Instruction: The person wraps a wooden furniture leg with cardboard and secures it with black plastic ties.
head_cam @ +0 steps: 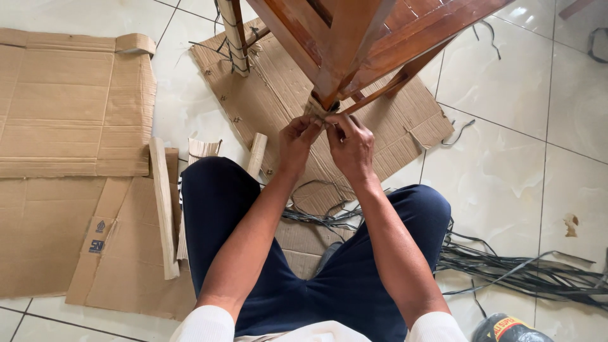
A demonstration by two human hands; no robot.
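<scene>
Both hands meet at the lower end of a wooden chair leg [339, 57]. The left hand [297, 140] and the right hand [350, 142] pinch a pale strip [315, 107] wrapped there, above flat cardboard [272, 95] on the tiled floor [506, 171]. Dark strips [525, 269] lie near the right knee.

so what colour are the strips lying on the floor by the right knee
Dark grey to black, in a loose bundle of flat strips on the white tiles; only the head view shows them.

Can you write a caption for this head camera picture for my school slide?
Both hands, left hand and right hand, pinch a wrapped wooden chair leg above cardboard.
</scene>
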